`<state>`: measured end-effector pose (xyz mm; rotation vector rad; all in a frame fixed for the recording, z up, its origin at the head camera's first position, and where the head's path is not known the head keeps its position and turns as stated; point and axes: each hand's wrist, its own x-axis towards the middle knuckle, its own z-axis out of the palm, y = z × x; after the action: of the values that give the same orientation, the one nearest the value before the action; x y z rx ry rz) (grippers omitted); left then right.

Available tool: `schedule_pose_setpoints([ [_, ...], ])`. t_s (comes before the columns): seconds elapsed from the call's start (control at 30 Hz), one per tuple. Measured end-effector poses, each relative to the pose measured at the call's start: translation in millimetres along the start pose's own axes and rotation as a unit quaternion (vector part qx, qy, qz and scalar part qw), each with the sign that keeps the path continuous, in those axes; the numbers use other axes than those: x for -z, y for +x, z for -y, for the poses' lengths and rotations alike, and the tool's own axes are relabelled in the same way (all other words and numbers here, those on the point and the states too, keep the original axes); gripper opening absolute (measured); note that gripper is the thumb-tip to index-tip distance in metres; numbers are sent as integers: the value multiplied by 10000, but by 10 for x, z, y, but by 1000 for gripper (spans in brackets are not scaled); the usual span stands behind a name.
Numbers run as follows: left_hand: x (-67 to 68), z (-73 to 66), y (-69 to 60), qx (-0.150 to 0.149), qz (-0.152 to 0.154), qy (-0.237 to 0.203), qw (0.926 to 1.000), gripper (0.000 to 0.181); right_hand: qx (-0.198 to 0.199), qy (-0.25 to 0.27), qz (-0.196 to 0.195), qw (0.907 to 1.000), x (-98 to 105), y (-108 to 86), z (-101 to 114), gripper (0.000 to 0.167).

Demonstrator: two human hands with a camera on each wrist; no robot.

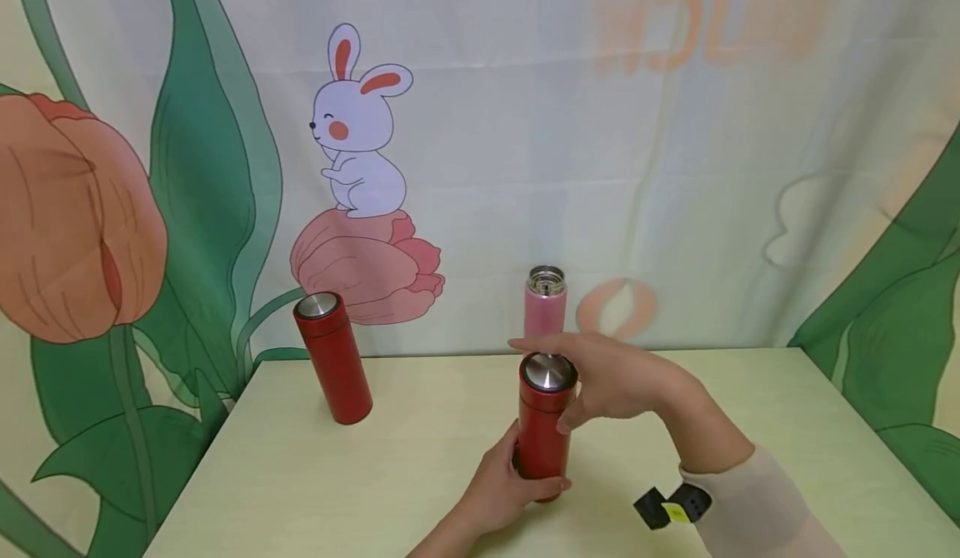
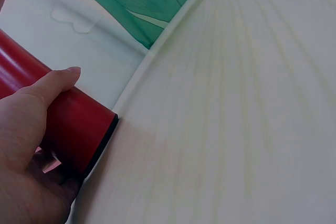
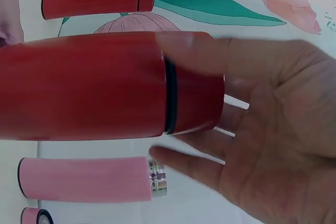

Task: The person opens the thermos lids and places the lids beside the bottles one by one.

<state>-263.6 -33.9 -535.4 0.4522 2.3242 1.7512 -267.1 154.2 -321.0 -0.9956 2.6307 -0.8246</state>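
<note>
A red thermos (image 1: pixel 542 433) with a steel-topped lid (image 1: pixel 550 372) stands upright near the middle of the table. My left hand (image 1: pixel 498 483) grips its lower body, the thumb across the side in the left wrist view. Around the lid is my right hand (image 1: pixel 618 375), thumb at the near side by the black seam (image 3: pixel 170 95), fingers stretched out behind. The thumb is blurred in the right wrist view. Behind stands a pink thermos (image 1: pixel 545 312) without its lid, its bare metal neck (image 3: pixel 157 177) showing.
A second red thermos (image 1: pixel 335 358) stands lidded at the table's back left. In the right wrist view a small pink cap (image 3: pixel 32 216) sits by the pink thermos. A printed cloth (image 1: pixel 480 166) hangs behind the table (image 1: pixel 300 491).
</note>
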Motion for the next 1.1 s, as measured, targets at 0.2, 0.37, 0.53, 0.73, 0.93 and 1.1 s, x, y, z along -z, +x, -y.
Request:
schedule_pose_setpoints([
  [0.2, -4, 7, 3, -29, 59, -4, 10000, 74, -364, -168, -322, 9987, -54, -1, 45, 77],
  [0.37, -5, 9, 0, -49, 102, -71, 9999, 77, -845, -651, -684, 9919, -87, 4, 129, 61],
  [0.53, -3, 14, -2, -73, 70, -21, 9999, 76, -1250, -1069, -1104, 9802, -125, -5, 242, 63],
  [0.73, 0, 14, -1, -60, 45, 51, 10000, 79, -1576, -1244, -1393, 9697, -189, -2, 359, 53],
  [0.93, 0, 8, -4, 30, 4, 97, 9999, 82, -1606, -1333, -1583, 9651, -247, 9, 400, 43],
  [1.1, 3, 2, -1, 41, -50, 95, 9999, 78, -1511, -1514, -1709, 9618, -273, 31, 396, 40],
])
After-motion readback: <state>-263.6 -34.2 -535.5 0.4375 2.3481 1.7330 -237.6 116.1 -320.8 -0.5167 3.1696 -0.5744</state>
